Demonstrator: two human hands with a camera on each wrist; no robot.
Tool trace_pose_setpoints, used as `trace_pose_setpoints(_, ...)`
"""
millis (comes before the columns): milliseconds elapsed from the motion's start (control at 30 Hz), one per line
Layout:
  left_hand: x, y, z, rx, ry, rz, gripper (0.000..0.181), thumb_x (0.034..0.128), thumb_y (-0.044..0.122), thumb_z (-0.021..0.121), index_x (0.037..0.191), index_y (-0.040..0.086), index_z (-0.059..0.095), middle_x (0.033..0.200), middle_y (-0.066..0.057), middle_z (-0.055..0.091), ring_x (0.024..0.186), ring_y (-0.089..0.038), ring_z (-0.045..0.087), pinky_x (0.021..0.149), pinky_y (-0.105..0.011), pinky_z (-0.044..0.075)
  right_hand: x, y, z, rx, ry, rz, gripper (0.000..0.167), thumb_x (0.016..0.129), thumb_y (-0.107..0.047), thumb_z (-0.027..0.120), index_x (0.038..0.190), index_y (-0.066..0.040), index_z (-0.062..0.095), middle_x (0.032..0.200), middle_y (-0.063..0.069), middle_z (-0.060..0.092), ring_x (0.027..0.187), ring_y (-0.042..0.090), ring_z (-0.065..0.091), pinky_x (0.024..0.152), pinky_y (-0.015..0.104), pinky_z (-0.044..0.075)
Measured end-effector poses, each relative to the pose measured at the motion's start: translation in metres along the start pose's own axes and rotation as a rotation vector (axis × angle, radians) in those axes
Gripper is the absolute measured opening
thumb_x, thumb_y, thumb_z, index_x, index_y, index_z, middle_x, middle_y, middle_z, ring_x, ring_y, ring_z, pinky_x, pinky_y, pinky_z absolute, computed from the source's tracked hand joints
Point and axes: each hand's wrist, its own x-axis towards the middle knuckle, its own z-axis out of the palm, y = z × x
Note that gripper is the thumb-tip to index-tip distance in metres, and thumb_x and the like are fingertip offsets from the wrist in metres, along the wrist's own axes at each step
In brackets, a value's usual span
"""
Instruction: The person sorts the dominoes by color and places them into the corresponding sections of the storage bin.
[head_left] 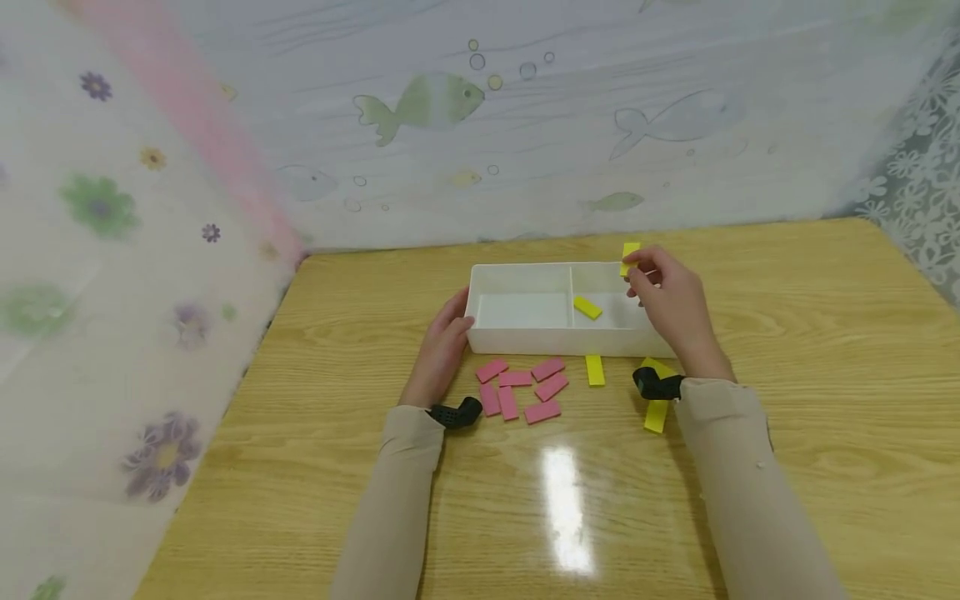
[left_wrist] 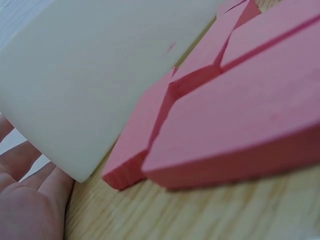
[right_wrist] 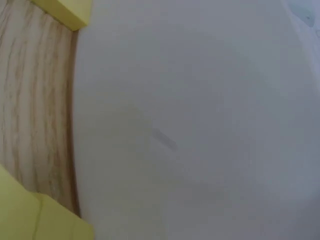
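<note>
A white two-compartment box (head_left: 521, 342) stands on the wooden table. At its left end my left hand (head_left: 442, 346) holds it, the thumb at the rim near the front corner and the fingers along the end wall. My right hand (head_left: 675, 304) pinches a yellow block (head_left: 631, 250) above the box's right compartment. Another yellow block (head_left: 587, 307) lies inside that compartment, by the divider. The right wrist view shows the white box's front wall (right_wrist: 190, 100) but neither the right hand nor its held block.
Several pink blocks (head_left: 542, 412) lie in front of the box, nearer its left half. A yellow block (head_left: 595, 371) touches or nearly touches its front wall. More yellow blocks (head_left: 656, 417) lie under the right wrist, partly hidden. A patterned curtain (head_left: 525, 167) hangs behind the table.
</note>
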Motion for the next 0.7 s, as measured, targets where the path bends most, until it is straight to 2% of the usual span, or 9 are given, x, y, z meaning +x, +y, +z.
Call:
trace_pose_setpoints(167,-0.0009,0.0008,0.0008,0.022,0.002,0.006,0.05,0.0918,0.007,0.039,0.141,0.013,0.028,0.146,-0.007,0.02,0.133,-0.022,0.019,0.104,-0.038,0.022,0.0011,0.0044,-0.0001,0.01,-0.016,0.024,0.03,0.093,-0.034,0.043,0.113,-0.015,0.054,0.096,0.008,0.058,0.078,0.024,0.056,0.062,0.023,0.046)
trace_pose_setpoints(333,-0.0007,0.002,0.0018,0.032,0.002,0.0,0.052,0.0917,0.008,0.039,0.142,0.01,0.025,0.146,-0.007,0.019,0.133,-0.021,0.018,0.104,-0.038,0.022,0.0023,0.008,-0.0024,-0.008,-0.034,0.024,0.03,0.092,-0.034,0.044,0.114,-0.016,0.052,0.098,0.008,0.058,0.079,0.024,0.057,0.063,0.027,0.047)
trace_pose_setpoints(567,-0.0006,0.0021,0.0018,0.05,0.024,-0.006,0.053,0.0909,0.009,0.04,0.142,0.008,0.024,0.146,-0.008,0.021,0.132,-0.022,0.02,0.104,-0.04,0.022,0.0026,0.0073,-0.0004,-0.135,-0.114,-0.015,0.026,0.092,-0.031,0.046,0.11,-0.013,0.053,0.097,0.006,0.061,0.079,0.021,0.056,0.069,0.034,0.041)
trace_pose_setpoints(700,-0.0005,0.0013,0.0023,0.031,0.014,-0.009,0.053,0.0909,0.008,0.04,0.142,0.008,0.024,0.146,-0.008,0.02,0.132,-0.023,0.02,0.104,-0.04,0.021,0.001,0.0069,0.0003,-0.204,-0.138,-0.025,0.024,0.092,-0.03,0.048,0.105,-0.012,0.056,0.094,0.006,0.062,0.077,0.019,0.054,0.071,0.036,0.04)
